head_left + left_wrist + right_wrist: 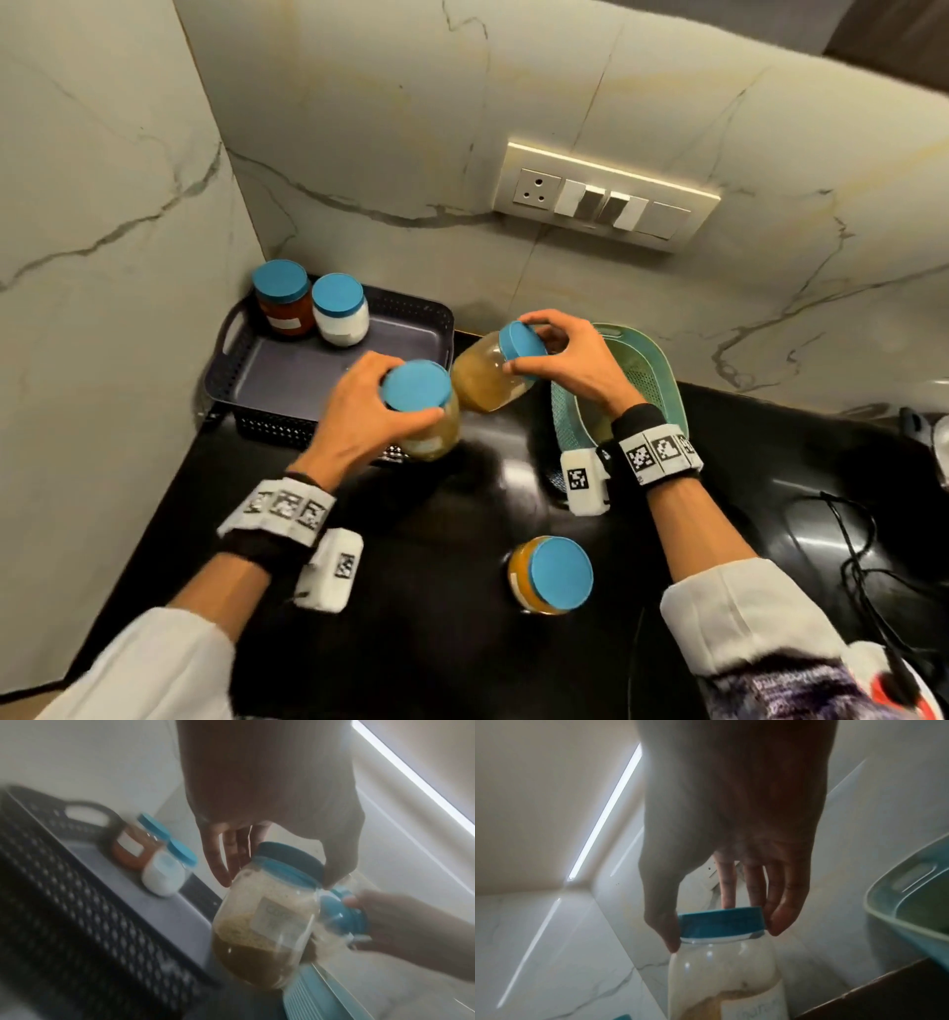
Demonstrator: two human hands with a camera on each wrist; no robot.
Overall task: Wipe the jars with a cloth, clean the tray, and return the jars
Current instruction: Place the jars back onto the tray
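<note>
Each hand gripped a jar by its blue lid, the left hand (359,411) over the tray's (287,375) near right corner, the right hand (570,360) just right of it, where smooth clear walls looked slippery.

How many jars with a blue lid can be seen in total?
5. Red jar and white jar stand in the dark tray; left hand holds one, right hand another; one on the counter.

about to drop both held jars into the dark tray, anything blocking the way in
Nothing visible does. The dark tray has bare floor in front; only the red jar and white jar stand at its back left corner.
</note>
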